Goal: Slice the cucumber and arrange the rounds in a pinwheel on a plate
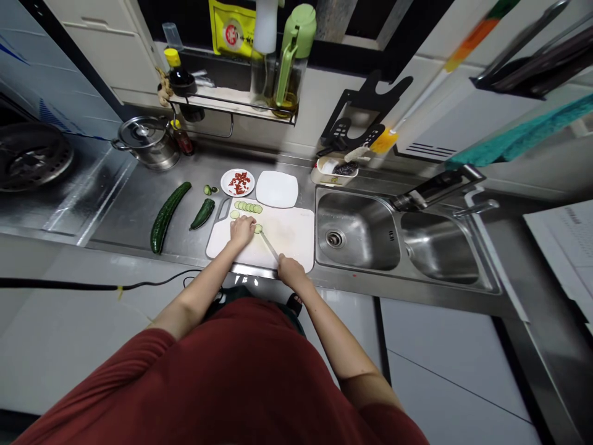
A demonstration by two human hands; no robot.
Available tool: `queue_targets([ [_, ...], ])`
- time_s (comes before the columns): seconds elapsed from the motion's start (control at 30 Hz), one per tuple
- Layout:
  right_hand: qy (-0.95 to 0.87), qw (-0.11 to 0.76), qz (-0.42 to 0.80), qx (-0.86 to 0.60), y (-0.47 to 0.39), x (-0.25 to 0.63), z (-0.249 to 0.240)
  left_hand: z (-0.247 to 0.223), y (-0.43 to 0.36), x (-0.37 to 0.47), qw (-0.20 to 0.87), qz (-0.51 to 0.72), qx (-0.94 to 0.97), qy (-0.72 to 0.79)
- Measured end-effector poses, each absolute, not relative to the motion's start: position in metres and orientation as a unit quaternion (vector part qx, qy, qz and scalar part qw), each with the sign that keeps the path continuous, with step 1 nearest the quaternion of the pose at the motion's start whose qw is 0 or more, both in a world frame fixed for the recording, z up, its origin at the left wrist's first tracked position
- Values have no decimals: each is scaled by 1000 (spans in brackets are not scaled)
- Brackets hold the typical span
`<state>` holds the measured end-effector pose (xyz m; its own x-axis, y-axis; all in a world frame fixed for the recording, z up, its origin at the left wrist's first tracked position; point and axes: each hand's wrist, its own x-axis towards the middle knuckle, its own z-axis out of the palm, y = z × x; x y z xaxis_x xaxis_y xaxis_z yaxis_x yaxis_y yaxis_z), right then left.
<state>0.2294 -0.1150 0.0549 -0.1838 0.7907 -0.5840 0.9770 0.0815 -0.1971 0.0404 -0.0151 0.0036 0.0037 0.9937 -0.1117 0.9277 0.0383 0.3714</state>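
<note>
On a white cutting board [290, 235], my right hand [291, 272] grips a kitchen knife [270, 246], its blade pointing up and left to a pale green cucumber piece [258, 228]. My left hand [242, 231] is closed at the left side of that piece, with its fingertips curled against it and partly hidden. Behind it, several cucumber slices [248, 207] lie overlapped in a row, and a single slice [235, 214] sits just left of them. Left of the board are a shorter length of cucumber [202, 214] and a long whole cucumber [170, 216].
Behind the board stand a plate of chopped red pieces [238, 183] and a white square plate [277, 189]. Small cucumber ends [208, 190] lie nearby. A lidded pot [147, 142] is at back left; a double sink [356, 228] adjoins the board's right side.
</note>
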Motion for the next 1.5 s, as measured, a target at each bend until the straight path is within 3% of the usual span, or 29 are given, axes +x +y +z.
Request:
queue_targets([
  [0.37,701,140,-279,642,-127,245,49,12,-24,50,182,83,685,701],
  [0.77,665,75,-271,692,-121,268,44,6,-13,46,260,161,618,724],
  [1.03,664,77,-260,697,-117,269,38,13,-12,14,204,210,520,802],
  [1.5,668,78,-254,695,-107,268,37,15,-10,2,140,172,492,842],
])
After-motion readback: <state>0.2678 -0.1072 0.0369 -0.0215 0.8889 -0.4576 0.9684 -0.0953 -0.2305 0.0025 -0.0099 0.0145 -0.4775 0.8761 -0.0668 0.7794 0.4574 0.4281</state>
